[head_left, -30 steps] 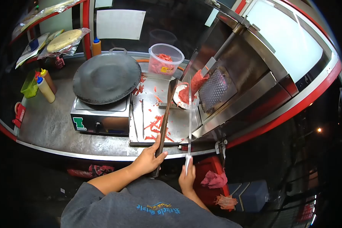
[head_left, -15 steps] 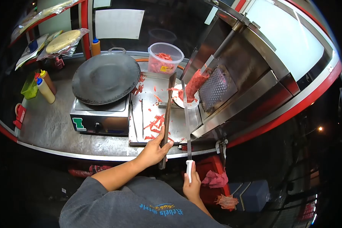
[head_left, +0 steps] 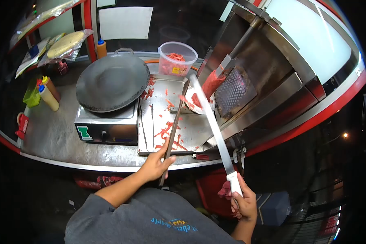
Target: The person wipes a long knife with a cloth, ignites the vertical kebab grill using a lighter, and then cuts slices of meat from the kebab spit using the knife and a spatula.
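Observation:
My left hand (head_left: 154,166) is closed round a long dark narrow tool (head_left: 174,132), which points up over the metal tray (head_left: 150,149). In my right hand (head_left: 245,200) is the white handle of a long knife (head_left: 218,136); its blade slants up and left, its tip near the top of the dark tool. Behind the blade, a stack of red meat (head_left: 212,84) stands on the spit, with a white plate (head_left: 196,109) at its foot, partly hidden by the knife. Red meat strips (head_left: 166,129) lie scattered on the tray.
A black pan (head_left: 112,82) rests on a stove (head_left: 105,132) at left. Behind the tray stands a clear bucket (head_left: 177,59) of red meat. The steel grill (head_left: 268,97) rises at right. Squeeze bottles (head_left: 49,98) and wrapped flatbread (head_left: 65,44) are far left.
My right hand has moved right, tilting the knife so that its blade now slants up and left. My left hand has shifted slightly left and its tool leans more.

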The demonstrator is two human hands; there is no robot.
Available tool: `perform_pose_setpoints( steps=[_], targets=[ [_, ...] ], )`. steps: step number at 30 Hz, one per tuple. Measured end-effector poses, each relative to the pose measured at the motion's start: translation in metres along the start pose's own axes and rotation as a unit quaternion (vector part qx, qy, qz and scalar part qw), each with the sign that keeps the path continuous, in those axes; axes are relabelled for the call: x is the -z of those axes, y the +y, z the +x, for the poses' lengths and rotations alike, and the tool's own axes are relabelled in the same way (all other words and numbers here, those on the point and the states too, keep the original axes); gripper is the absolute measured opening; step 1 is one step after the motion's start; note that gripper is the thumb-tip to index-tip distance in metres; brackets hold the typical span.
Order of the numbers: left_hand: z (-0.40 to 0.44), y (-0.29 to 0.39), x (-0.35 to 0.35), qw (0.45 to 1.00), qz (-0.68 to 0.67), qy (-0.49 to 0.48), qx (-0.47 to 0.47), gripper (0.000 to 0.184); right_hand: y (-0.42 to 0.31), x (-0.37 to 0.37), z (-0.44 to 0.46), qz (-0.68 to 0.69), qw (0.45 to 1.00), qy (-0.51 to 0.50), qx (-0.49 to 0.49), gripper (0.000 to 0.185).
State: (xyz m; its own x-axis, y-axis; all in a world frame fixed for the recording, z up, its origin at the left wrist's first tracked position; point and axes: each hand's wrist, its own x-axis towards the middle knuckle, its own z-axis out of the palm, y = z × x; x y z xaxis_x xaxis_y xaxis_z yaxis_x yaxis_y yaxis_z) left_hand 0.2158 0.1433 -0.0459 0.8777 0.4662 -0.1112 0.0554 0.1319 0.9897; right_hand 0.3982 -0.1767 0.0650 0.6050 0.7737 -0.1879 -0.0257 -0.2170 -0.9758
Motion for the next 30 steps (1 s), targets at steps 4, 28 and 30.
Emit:
perform_pose_setpoints(
  steps=[4, 28, 30],
  targets=[
    [-0.055, -0.019, 0.008, 0.999, 0.028, -0.020, 0.002, 0.086, 0.040, -0.059, 0.070, -0.093, 0.973, 0.136, 0.163, 0.064],
    [-0.055, 0.001, 0.012, 0.993, 0.100, -0.039, 0.048, 0.093, 0.198, -0.098, 0.131, -0.307, 0.858, 0.213, 0.352, 0.057],
    [-0.053, 0.000, 0.010, 0.990, 0.117, -0.038, 0.061, 0.093, 0.162, -0.102, 0.159, -0.322, 0.842, 0.219, 0.373, 0.059]
  ],
)
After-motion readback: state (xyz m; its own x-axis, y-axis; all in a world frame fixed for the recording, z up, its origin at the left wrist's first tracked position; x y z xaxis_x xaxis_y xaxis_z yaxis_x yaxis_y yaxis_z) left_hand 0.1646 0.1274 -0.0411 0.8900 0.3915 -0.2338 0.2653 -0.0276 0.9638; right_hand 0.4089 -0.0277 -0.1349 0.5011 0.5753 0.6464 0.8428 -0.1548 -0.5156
